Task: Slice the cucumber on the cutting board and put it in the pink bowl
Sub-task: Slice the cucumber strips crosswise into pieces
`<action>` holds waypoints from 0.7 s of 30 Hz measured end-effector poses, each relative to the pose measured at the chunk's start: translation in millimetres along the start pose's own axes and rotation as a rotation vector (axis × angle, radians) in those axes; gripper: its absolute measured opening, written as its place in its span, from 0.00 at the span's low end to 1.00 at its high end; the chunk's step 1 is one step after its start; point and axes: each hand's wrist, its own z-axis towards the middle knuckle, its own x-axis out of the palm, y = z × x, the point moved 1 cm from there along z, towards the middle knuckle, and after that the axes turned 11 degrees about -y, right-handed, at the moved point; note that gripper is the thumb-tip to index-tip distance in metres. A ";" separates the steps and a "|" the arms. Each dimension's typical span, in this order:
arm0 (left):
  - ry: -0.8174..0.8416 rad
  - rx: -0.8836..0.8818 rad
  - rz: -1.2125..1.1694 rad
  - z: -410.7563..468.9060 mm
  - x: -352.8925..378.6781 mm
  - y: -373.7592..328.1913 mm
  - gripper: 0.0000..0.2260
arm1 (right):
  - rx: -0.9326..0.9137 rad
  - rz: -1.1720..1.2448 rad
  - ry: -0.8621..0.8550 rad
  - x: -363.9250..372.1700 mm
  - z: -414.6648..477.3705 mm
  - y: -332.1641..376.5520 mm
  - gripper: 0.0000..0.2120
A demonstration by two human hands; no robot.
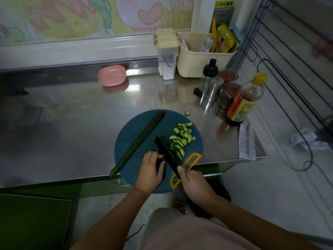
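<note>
Left hand (150,170) curls over a cucumber stub (161,159) on the board (171,121); right hand (194,183) grips the knife (165,150). Slices (182,138) lie beside it. Bowl (112,75) sits far back on the surface (72,114); basket (198,64) holds packets (223,38).
</note>
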 end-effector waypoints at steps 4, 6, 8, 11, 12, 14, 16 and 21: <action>0.006 -0.020 -0.005 -0.2 -0.6 -1.6 0.14 | -0.019 0.017 -0.023 -1.6 -2.5 2.6 0.27; 0.004 -0.025 -0.011 0.2 -1.0 -1.9 0.14 | -0.027 0.014 -0.030 -1.2 -3.2 2.6 0.27; 0.003 -0.028 -0.016 0.1 -1.2 -1.5 0.14 | -0.020 0.007 -0.028 -0.3 -3.1 2.4 0.27; 0.003 -0.029 -0.022 0.6 -1.2 -1.1 0.14 | -0.004 0.014 -0.018 0.3 -2.4 2.7 0.26; -0.001 -0.028 -0.023 0.6 -1.0 -1.0 0.14 | -0.001 0.026 -0.016 -0.1 -2.0 2.9 0.26; -0.006 -0.028 -0.022 0.5 -0.9 -0.9 0.13 | 0.003 0.040 -0.011 -0.1 -0.8 3.4 0.26; -0.013 -0.030 -0.020 0.5 -0.6 -0.4 0.13 | 0.011 0.026 -0.006 2.4 2.2 3.1 0.26; -0.019 -0.033 -0.026 -0.7 -0.5 -1.2 0.13 | 0.039 -0.009 -0.012 16.0 10.3 -0.9 0.26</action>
